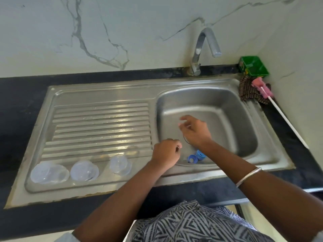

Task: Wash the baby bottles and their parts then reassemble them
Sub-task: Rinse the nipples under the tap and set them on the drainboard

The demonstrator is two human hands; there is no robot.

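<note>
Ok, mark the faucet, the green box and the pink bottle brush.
faucet (pixel 199 48), head view, on its upright neck.
green box (pixel 253 66), head view, on its inside.
pink bottle brush (pixel 262 89), head view, on its pink head.

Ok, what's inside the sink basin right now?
Two blue bottle rings lie near the front-left corner of the sink basin. The left hand and right hand hover above, covering part of the floor; anything beneath them is hidden.

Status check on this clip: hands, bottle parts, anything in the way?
Left hand curled; right hand blurred, over basin. Blue rings in sink; three clear parts on drainboard. Tap off.
</note>
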